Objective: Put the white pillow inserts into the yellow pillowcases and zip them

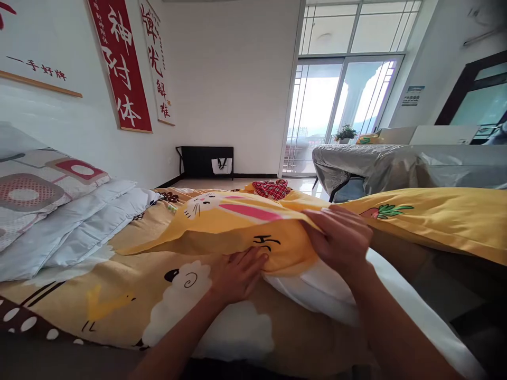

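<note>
A yellow pillowcase with a printed rabbit lies on the patterned bedding. Its mouth faces me, with a white pillow partly inside and its near part sticking out. My right hand is closed on the upper edge of the pillowcase, at the right of the opening, and holds it raised. Lower down, my left hand rests palm down with its fingers stretched over the orange fabric by the opening. Those fingertips touch the cloth beside black printed marks. The pillow's far part is hidden in the case.
Stacked pillows lie at the left. Another yellow pillowcase with an embroidered carrot is at the right. Red checked cloth lies beyond my hands. Farther back stand a plastic-covered table and a black folded frame against the wall.
</note>
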`<state>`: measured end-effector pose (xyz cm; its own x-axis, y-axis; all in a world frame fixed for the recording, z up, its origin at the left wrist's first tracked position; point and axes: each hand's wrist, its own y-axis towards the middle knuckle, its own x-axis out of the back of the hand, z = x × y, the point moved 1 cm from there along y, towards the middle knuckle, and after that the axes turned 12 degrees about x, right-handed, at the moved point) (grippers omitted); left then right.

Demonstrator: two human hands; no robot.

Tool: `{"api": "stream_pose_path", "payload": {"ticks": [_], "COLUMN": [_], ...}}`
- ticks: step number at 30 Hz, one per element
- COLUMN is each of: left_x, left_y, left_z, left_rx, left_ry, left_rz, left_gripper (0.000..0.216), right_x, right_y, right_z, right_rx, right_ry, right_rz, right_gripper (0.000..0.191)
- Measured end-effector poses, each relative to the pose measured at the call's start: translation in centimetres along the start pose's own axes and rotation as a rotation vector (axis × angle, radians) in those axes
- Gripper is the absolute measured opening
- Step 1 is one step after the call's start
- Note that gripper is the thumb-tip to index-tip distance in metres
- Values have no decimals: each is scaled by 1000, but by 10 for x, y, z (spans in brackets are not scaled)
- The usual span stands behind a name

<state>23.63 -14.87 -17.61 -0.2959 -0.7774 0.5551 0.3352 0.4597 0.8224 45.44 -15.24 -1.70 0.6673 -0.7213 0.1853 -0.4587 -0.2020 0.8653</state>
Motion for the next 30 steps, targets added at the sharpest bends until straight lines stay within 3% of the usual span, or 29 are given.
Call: {"api": "stream_pose_path", "payload": {"ticks": [2, 5, 8, 11, 13, 15, 18, 20, 22, 26, 30], "left_x": [0, -3, -4, 2, 12, 25, 47, 58, 68, 78, 79], "left_y": [1, 6, 13, 10, -2, -19, -38, -36, -22, 11, 22], "left_z": [-4, -15, -23, -25, -17, 1, 44, 68, 78, 64, 55], "left_rx": [-5, 5, -21, -79, -136, -116, 199, 368, 377, 179, 189], "left_ry": [-43, -98, -113, -154, -202, -246, -229, -255, -328, -337, -332], "left_rz": [30, 112, 181, 158, 54, -145, -481, -554, -500, -187, -193], "left_gripper": [34, 34, 47, 47, 40, 34, 48, 73, 85, 54, 37], "right_x": [13, 12, -5, -21, -24, -22, -14, -11, -13, -18, -6], "right_y": [-14, -45, -75, -95, -102, -106, -110, -111, -111, -102, -72], "right_z": [19, 21, -3, -34, -54, -69, -79, -78, -74, -57, -11], "right_rx": [93, 56, -26, -197, -339, -439, -471, -437, -382, -237, -231], "right_ry": [19, -49, -182, -283, -338, -370, -379, -372, -342, -290, -365], "right_rz": [68, 198, 254, 297, 285, 235, 154, 115, 114, 208, 125], "right_gripper": [17, 15, 19, 33, 40, 40, 38, 38, 37, 35, 17]}}
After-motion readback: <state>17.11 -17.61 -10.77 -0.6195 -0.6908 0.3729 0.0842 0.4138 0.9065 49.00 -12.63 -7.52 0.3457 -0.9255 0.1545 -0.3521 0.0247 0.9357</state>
